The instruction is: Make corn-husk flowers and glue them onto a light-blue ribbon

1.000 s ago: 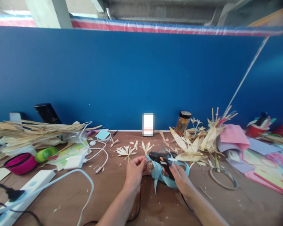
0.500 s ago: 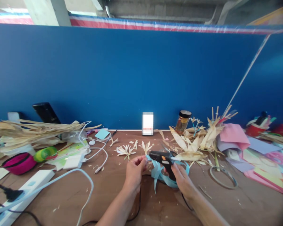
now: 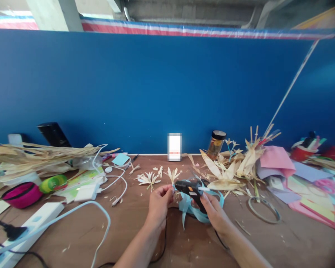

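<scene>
My left hand (image 3: 159,201) pinches the base of a pale dried-husk flower (image 3: 173,175), whose petals fan out above the fingertips. A bit of light blue shows at the flower's base. In my right hand (image 3: 214,208) is a black glue gun (image 3: 188,185), its nozzle pointing left right beside the flower's base; whether it touches cannot be made out. A white glue stick (image 3: 206,189) pokes from the gun's back. Light blue ribbon (image 3: 186,204) lies looped on the table under and behind the gun. Another husk flower (image 3: 150,179) rests just left.
A lidded jar (image 3: 216,144) and dried husks (image 3: 248,163) stand at the back right, near a ring-shaped hoop (image 3: 264,210) and coloured paper (image 3: 277,162). On the left are a power strip (image 3: 30,230), white cables (image 3: 107,219) and a husk pile (image 3: 44,158). A blue partition (image 3: 156,89) closes the back.
The glue gun has tilted slightly, its nozzle shifting a little left and down toward the flower's base. My left hand holds the flower in nearly the same place.
</scene>
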{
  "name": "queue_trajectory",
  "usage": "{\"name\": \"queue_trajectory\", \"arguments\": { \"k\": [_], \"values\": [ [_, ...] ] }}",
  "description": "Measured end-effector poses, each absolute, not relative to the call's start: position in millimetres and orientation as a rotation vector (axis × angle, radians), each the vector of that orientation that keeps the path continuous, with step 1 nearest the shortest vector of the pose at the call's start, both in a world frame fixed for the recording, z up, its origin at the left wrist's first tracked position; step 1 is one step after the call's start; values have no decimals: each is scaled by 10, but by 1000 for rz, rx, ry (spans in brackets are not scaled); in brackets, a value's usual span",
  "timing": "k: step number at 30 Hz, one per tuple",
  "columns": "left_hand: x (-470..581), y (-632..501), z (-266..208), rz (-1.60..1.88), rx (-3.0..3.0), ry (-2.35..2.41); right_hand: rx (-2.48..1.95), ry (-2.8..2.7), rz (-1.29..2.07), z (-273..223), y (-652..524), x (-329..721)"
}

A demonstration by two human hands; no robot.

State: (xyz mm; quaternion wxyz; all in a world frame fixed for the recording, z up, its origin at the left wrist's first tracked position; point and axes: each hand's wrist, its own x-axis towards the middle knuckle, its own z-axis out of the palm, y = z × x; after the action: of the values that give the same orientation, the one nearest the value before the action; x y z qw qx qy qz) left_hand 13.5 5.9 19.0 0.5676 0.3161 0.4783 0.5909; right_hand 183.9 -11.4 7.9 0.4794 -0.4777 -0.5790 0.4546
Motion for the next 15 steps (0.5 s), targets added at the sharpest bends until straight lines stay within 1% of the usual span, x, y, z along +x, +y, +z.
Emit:
{"name": "queue_trajectory", "arguments": {
  "k": [3, 7, 11, 15],
  "values": [
    [140, 53, 207, 1380, 708, 1140, -1104, -1213, 1211, 77, -122, 1844],
    [148, 44, 224, 1373, 691, 1156, -911, -989, 1452, 207, -179, 1821],
    [143, 49, 210, 1355, 681, 1164, -832, -946, 1659, 310, -214, 1818],
    [129, 68, 169, 1362, 703, 1118, -913, -1019, 1670, 275, -196, 1855]
  ]
}}
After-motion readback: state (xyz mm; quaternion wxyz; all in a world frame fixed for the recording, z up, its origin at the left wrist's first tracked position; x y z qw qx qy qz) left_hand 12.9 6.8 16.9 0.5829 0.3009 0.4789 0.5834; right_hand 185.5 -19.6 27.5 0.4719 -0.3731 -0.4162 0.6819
